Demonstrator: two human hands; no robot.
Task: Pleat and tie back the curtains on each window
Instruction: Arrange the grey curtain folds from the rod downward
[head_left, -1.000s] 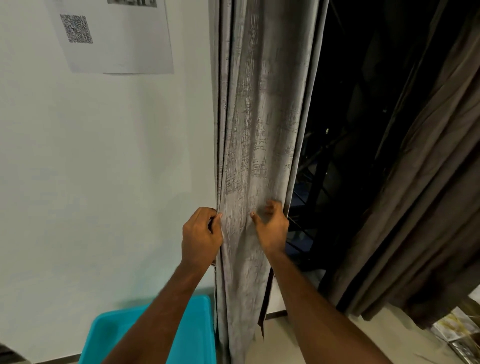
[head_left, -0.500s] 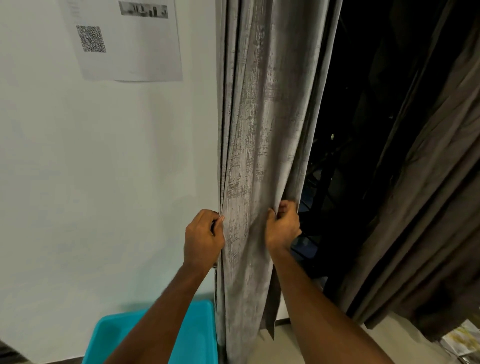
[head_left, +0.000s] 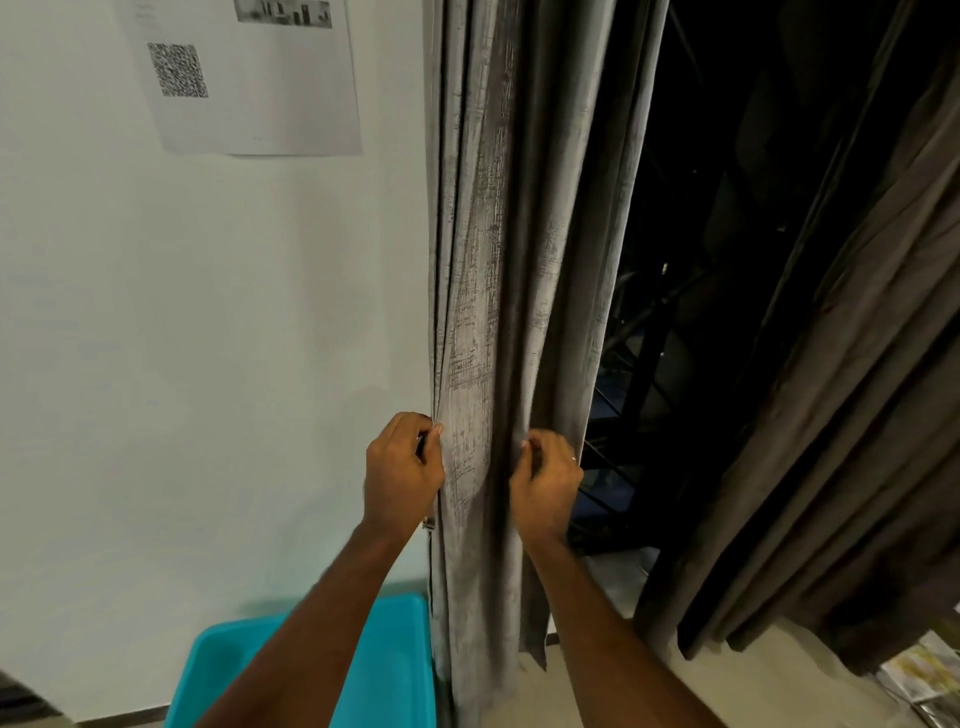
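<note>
- Nearest, two bare forearms rise from the bottom edge, crossing in front of a turquoise plastic bin (head_left: 400, 675) with smooth walls and rounded corners that stands on the floor against the wall.
- Next, the left hand (head_left: 402, 470) has its fingers curled round the left edge of the grey curtain (head_left: 483, 260), thumb tip pressed on the front of the cloth, clamping the gathered folds.
- Just beside it, the right hand (head_left: 545, 480) pinches a fold of the same curtain between thumb and curled fingers (a thin ring shows on one finger); the two hands are apart, with a flat band of cloth between them.
- That grey curtain hangs upright between the wall and the window opening, bunched into long vertical pleats; its weave looks coarse, with a mottled, cross-hatched sheen, and its lower hem ends near the pale floor (head_left: 623, 675).
- Left of it, the white wall (head_left: 208, 338) is smooth and matt, carrying a rectangular paper sheet (head_left: 260, 93) printed with a square QR code and a grey picture strip.
- Farther right, a brown curtain (head_left: 831, 415) of plainer, smoother fabric sweeps down in slanted folds.
- Farthest, between the two curtains, the dark window (head_left: 675, 260) shows black bars.
</note>
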